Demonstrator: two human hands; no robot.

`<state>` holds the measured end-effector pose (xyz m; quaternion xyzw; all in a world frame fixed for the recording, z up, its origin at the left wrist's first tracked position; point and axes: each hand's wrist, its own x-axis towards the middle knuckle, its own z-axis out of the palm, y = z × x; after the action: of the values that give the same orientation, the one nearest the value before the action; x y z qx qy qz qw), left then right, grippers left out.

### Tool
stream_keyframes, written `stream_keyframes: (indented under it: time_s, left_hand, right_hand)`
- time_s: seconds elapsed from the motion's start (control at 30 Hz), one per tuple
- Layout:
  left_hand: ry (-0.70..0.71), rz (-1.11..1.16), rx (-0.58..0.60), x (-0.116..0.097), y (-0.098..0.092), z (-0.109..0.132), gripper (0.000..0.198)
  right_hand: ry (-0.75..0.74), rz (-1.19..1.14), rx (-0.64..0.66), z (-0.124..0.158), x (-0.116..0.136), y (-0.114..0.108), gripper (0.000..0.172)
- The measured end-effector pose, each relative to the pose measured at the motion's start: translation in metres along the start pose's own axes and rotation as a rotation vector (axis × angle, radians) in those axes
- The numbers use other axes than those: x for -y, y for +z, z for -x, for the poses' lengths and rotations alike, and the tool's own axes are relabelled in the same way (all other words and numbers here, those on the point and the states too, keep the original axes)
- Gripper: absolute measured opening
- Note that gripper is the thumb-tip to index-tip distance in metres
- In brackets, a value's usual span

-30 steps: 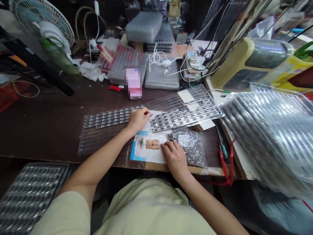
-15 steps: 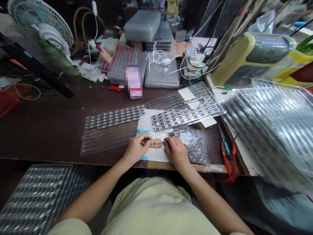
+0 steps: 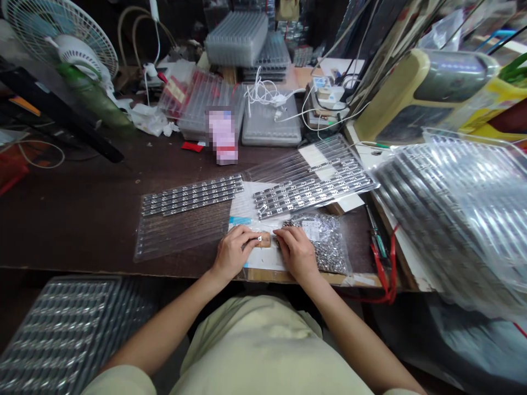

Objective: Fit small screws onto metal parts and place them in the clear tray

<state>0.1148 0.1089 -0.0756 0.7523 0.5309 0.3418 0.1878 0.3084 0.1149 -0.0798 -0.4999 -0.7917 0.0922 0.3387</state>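
My left hand reaches over a small brown block, thumb and forefinger pinched at a small shiny metal part on it. Across the block, my right hand has its thumb and fingertips pressed together; whatever they hold is too small to make out. Block and hands are over a white sheet. Beside my right hand lies a clear bag of small metal pieces. Behind the hands are two clear ribbed trays, a left one and a right one, each partly filled with rows of dark and silver parts.
Stacked clear trays rise at the right, near a green-handled screwdriver and a red strap. More filled trays stand low at left. A fan and white cables are at the back.
My left hand has moved its fingertips right onto the block, where the small metal part now shows. My right fingertips have shifted slightly left. The view has tilted a little.
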Motion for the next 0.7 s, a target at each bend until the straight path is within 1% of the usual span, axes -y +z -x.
stream_keyframes:
  time_s: [0.17, 0.3, 0.4, 0.5, 0.6, 0.7]
  left_hand:
    - [0.01, -0.023, 0.014, -0.002, 0.0, -0.001, 0.015]
    - [0.002, 0.026, 0.012, -0.002, -0.001, -0.001, 0.015]
    - [-0.05, 0.123, -0.065, 0.0, -0.002, -0.001, 0.013]
    - [-0.086, 0.159, -0.14, 0.002, -0.003, -0.002, 0.012]
    - [-0.089, 0.158, -0.142, 0.003, -0.004, -0.002, 0.012]
    - [-0.112, 0.159, -0.14, 0.003, -0.005, -0.002, 0.012]
  right_hand:
    - [-0.014, -0.012, 0.005, 0.0, 0.0, -0.002, 0.021]
    - [0.022, 0.027, 0.016, -0.004, 0.006, -0.001, 0.016]
    - [0.039, 0.066, 0.032, -0.009, 0.015, 0.006, 0.013]
    - [0.018, 0.076, 0.066, -0.013, 0.023, 0.014, 0.012]
    - [0.008, 0.099, 0.096, -0.014, 0.026, 0.017, 0.014]
    - [-0.01, 0.175, 0.118, -0.009, 0.023, 0.01, 0.02]
